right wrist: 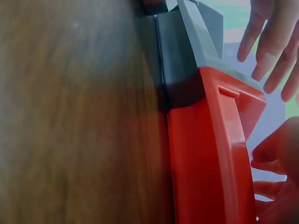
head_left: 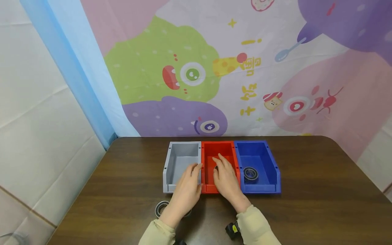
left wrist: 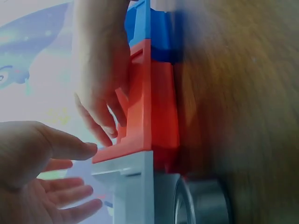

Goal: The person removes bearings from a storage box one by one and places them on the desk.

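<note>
My left hand (head_left: 186, 187) hovers over the front right part of the grey bin (head_left: 166, 170), its fingers loosely spread and holding nothing. Over the red bin (head_left: 209, 188) is my right hand (head_left: 227, 178), fingers relaxed and reaching down inside. A dark round edge (head_left: 216, 167) shows beside its thumb, mostly hidden by the hand. In the left wrist view, the right fingers (left wrist: 100, 116) hang within the red bin, apart from one another. One ball bearing (head_left: 250, 174) lies in the blue bin (head_left: 272, 189).
On the table (head_left: 122, 190), in front of the grey bin, lies a ball bearing (head_left: 160, 208); another ring edge (head_left: 188, 214) peeks out behind the left wrist. The three bins stand side by side. A black wrist device (head_left: 232, 230) sits at the right sleeve. Behind the table hangs a printed curtain (head_left: 190, 112).
</note>
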A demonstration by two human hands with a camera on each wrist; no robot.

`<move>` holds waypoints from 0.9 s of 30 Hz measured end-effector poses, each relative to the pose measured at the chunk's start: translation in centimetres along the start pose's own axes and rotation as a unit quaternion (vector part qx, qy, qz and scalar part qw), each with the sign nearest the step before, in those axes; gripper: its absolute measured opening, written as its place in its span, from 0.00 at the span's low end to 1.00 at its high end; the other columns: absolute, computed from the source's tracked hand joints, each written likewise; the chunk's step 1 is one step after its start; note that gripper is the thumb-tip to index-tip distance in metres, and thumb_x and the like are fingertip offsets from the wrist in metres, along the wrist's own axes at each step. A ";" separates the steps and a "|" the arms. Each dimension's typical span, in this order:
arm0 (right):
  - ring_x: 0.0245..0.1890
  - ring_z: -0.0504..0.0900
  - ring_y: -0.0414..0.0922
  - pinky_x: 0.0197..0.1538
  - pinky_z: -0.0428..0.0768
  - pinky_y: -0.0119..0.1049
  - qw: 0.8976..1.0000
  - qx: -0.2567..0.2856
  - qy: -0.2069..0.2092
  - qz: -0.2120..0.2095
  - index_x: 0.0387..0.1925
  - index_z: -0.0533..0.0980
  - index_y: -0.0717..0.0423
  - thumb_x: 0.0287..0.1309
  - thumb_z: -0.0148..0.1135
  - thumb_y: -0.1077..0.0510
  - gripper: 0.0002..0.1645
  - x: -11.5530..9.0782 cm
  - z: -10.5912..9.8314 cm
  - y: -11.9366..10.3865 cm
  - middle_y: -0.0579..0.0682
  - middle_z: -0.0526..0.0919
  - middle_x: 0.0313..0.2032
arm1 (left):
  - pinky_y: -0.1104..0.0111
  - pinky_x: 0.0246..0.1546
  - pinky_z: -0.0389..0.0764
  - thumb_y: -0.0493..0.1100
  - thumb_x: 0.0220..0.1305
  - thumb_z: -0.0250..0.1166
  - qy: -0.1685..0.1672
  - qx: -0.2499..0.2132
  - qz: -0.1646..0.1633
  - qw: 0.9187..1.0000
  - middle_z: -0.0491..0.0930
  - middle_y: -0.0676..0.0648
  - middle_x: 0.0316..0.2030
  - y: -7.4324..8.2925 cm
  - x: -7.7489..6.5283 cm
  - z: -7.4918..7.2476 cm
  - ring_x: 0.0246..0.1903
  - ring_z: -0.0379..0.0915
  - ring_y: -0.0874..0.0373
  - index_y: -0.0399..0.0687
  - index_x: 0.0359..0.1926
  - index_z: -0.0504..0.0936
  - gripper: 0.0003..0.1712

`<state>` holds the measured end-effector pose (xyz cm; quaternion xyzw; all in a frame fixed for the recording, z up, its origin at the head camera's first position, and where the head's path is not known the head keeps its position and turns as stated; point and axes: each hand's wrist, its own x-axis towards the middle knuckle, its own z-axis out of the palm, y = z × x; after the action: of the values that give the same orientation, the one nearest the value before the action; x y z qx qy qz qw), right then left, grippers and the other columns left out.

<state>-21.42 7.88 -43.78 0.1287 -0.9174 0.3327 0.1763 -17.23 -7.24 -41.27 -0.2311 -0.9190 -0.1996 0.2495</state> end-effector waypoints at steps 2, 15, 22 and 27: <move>0.61 0.64 0.58 0.60 0.63 0.56 1.000 -0.004 -0.008 0.002 0.56 0.69 0.60 0.55 0.56 0.64 0.25 0.1 0.0 0.2 0.60 0.63 0.62 | 0.59 0.48 0.74 0.33 0.44 0.69 -0.007 -0.010 -0.017 1.000 0.69 0.36 0.53 0.1 0.2 0.4 0.49 0.71 0.45 0.35 0.57 0.67 0.36; 0.64 0.53 0.66 0.59 0.62 0.58 0.997 -0.039 -0.055 0.043 0.55 0.68 0.65 0.49 0.62 0.65 0.29 0.2 0.8 0.3 0.67 0.55 0.64 | 0.57 0.49 0.74 0.32 0.51 0.65 -0.027 -0.056 -0.067 0.996 0.67 0.35 0.57 -0.1 0.4 1.9 0.53 0.69 0.43 0.33 0.57 0.69 0.30; 0.61 0.59 0.67 0.57 0.65 0.56 0.994 -0.048 -0.069 0.076 0.58 0.65 0.65 0.50 0.64 0.61 0.33 0.6 0.7 0.2 0.70 0.58 0.61 | 0.59 0.49 0.74 0.34 0.53 0.65 -0.038 -0.064 -0.056 0.996 0.66 0.37 0.58 -0.4 0.4 1.8 0.53 0.69 0.45 0.34 0.58 0.68 0.30; 0.58 0.63 0.67 0.56 0.67 0.56 0.989 -0.046 -0.088 0.105 0.61 0.62 0.64 0.50 0.64 0.60 0.37 0.9 0.5 0.2 0.70 0.62 0.59 | 0.60 0.49 0.74 0.34 0.54 0.64 -0.040 -0.068 -0.053 0.995 0.65 0.37 0.59 -0.4 0.4 1.9 0.54 0.69 0.45 0.34 0.58 0.68 0.29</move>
<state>-22.43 7.57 -43.91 0.0522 -0.9523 0.2937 0.0643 -18.42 -6.50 -42.68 -0.2064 -0.9236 -0.2648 0.1851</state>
